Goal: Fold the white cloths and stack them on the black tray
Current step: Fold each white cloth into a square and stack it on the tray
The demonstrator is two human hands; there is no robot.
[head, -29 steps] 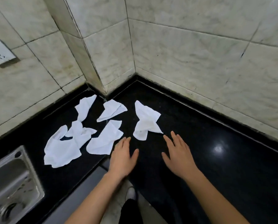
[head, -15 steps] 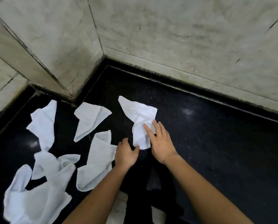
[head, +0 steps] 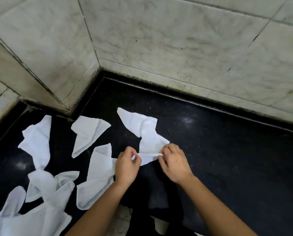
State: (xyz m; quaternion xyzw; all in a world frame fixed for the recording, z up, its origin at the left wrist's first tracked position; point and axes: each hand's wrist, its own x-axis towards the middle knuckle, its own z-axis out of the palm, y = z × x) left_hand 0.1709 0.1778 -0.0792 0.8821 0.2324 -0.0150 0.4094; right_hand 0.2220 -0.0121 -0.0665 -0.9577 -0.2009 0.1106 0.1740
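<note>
White cloth (head: 146, 132) crumpled, near edge pinched by left hand (head: 126, 165), right hand (head: 173, 161)

Left forearm (head: 98, 210) and right forearm (head: 215, 206) are bare from the near edge to left hand (head: 127, 167) and right hand (head: 174, 165); dark clothing (head: 139, 225) shows between them

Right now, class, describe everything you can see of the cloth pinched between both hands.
The cloth is white, soft-looking and crumpled, not yet folded. It lies on the black counter, its far corner pointing toward the tiled wall. Its near edge is pulled taut between the left hand and right hand, each pinching one end.
</note>
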